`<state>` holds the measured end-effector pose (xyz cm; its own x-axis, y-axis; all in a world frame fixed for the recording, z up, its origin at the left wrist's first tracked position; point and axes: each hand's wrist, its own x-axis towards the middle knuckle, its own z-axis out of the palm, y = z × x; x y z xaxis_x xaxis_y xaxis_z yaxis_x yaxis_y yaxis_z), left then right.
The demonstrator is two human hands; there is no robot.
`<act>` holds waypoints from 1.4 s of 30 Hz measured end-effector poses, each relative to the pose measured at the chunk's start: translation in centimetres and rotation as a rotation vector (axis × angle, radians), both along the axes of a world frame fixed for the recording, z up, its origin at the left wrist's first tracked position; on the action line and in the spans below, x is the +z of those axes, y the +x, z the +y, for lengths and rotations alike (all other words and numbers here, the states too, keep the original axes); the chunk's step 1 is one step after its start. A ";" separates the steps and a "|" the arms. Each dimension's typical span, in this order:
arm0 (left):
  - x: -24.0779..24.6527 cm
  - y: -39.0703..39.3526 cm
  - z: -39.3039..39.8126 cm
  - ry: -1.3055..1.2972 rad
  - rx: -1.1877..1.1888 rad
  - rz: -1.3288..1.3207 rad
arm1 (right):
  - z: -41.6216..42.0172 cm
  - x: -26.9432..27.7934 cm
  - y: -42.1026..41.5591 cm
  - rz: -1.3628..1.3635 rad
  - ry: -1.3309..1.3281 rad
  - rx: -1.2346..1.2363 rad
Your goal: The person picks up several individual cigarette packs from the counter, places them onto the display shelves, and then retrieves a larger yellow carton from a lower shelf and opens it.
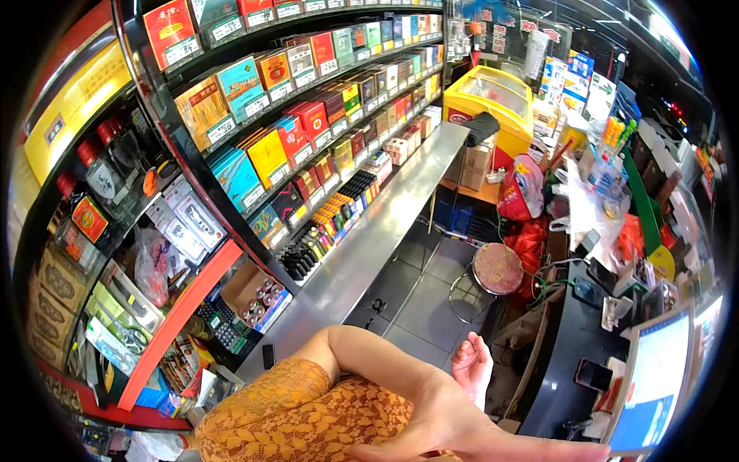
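My left hand (456,424) is at the bottom, below a bent arm in an orange lace sleeve (288,384). Its thumb and a finger spread wide apart, and the fingertip overlaps the lower edge of the lit monitor (652,381). No object shows in this hand, though part of it runs out at the lower rim. Just beyond it, my right hand (473,361) appears with curled fingers above the tiled floor; its wrist is hidden behind the left hand, and nothing is visible in its fingers. A smartphone (593,374) lies on the dark counter (566,329), left of the monitor.
Shelves of cigarette packs (312,124) rise above a metal ledge (369,231) with lighters beside it. A round stool (497,268) stands on the floor (415,323). Beyond are a yellow chest freezer (519,124) and plastic bags (522,187). Bottles (101,173) fill the left shelf.
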<state>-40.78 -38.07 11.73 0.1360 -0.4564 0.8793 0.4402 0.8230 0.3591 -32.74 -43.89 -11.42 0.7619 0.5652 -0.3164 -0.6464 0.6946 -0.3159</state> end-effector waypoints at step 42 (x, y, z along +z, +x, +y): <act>-27.4 16.9 31.8 2.273 2.300 -0.178 | 22.6 -30.9 7.3 0.283 -0.658 0.795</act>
<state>-23.90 -6.25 -15.71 0.8814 0.4227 0.2108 0.3465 -0.8819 0.3197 -25.43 -21.31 -42.28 0.1010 0.5214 -0.8473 -0.9469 -0.2110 -0.2427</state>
